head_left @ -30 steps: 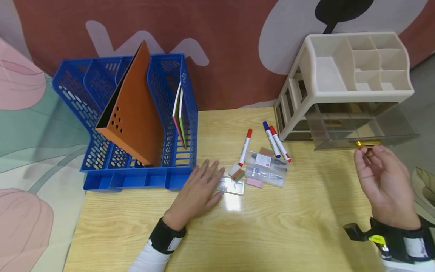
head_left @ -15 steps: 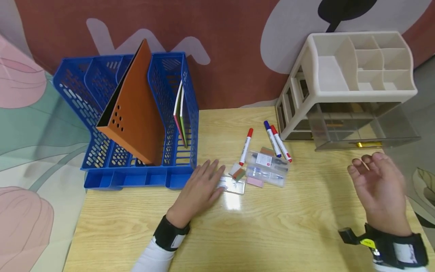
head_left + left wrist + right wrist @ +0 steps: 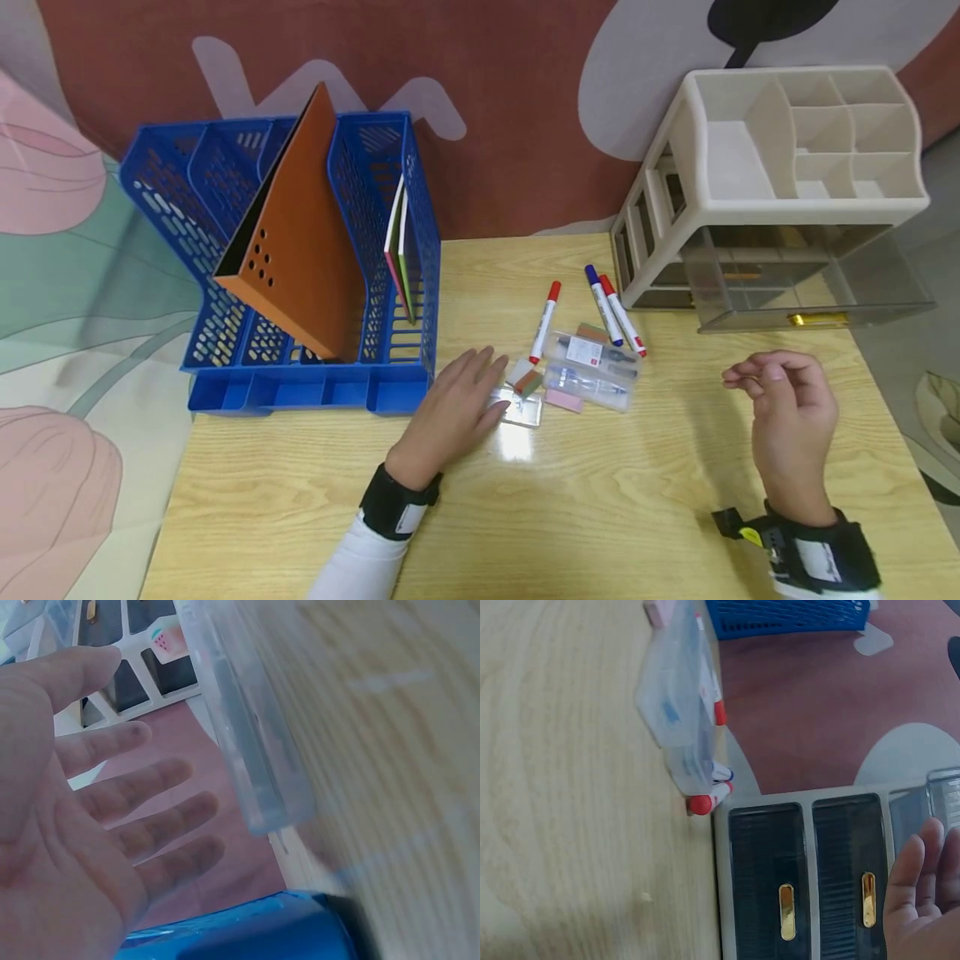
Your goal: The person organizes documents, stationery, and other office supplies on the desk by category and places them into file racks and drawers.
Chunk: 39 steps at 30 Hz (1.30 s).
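Note:
My left hand (image 3: 453, 408), fingers extended, lies beside a small clear case (image 3: 522, 410); in the head view its thumb overlaps the case's edge. In the left wrist view, the palm and spread fingers hold nothing. My right hand (image 3: 795, 417) hovers over the table's right side, fingers loosely bent, with nothing seen in them. Behind it, a see-through drawer (image 3: 870, 293) with a gold handle (image 3: 817, 319) stands pulled out of the cream desk organizer (image 3: 738, 150). Between the hands lie two clear pen cases (image 3: 588, 387), a pink eraser (image 3: 563, 401) and brown-and-green erasers (image 3: 528, 383).
Two red markers (image 3: 545, 321) and a blue one (image 3: 603, 307) lie behind the cases. At left stands a blue file rack (image 3: 307, 392) holding an orange folder (image 3: 307, 258) and thin booklets (image 3: 399, 250). A printed cloth (image 3: 517, 125) hangs behind the wooden table (image 3: 600, 517).
My right hand has let go of the drawer's gold handle and moved left and nearer to me. The drawer stays out. My left hand has shifted slightly right.

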Available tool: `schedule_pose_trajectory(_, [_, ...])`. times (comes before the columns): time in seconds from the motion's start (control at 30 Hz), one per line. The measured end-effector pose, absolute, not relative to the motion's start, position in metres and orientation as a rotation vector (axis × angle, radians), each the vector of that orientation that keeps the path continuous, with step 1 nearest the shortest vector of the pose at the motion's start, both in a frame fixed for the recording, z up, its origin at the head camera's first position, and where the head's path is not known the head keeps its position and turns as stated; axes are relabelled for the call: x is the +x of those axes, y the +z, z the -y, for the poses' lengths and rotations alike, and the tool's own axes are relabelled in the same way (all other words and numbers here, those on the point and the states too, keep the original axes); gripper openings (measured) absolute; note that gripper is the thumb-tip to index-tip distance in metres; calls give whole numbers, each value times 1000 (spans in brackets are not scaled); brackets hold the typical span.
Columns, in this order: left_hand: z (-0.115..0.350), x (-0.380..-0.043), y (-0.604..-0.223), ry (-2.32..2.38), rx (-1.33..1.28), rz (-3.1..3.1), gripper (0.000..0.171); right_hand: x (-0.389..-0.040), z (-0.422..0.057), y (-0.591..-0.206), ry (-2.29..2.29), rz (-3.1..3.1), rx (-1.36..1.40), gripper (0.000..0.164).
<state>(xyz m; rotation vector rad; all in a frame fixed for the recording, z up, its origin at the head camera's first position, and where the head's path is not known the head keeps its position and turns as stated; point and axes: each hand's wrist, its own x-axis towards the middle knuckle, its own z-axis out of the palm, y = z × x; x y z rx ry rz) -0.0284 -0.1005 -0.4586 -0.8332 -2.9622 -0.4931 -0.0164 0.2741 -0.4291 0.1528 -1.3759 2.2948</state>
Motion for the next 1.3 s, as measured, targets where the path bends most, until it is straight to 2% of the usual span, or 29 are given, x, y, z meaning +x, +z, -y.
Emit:
schedule_pose_trajectory(0.2, [94, -32, -459, -533, -847, 2965, 56, -17, -265, -440, 2052, 1717, 231, 15])
schedule_pose_trajectory(0.53, [85, -43, -457, -584, -825, 2918, 53, -33, -239, -445, 1929, 2021, 342, 18])
schedule_pose_trajectory(0.97, [67, -74, -454, -706, -748, 3003, 58, -57, -214, -451, 1605, 2393, 179, 22])
schedule_pose_trajectory(1.3, [47, -98, -456, -807, -757, 3008, 62, -70, -211, -454, 1411, 2572, 175, 26])
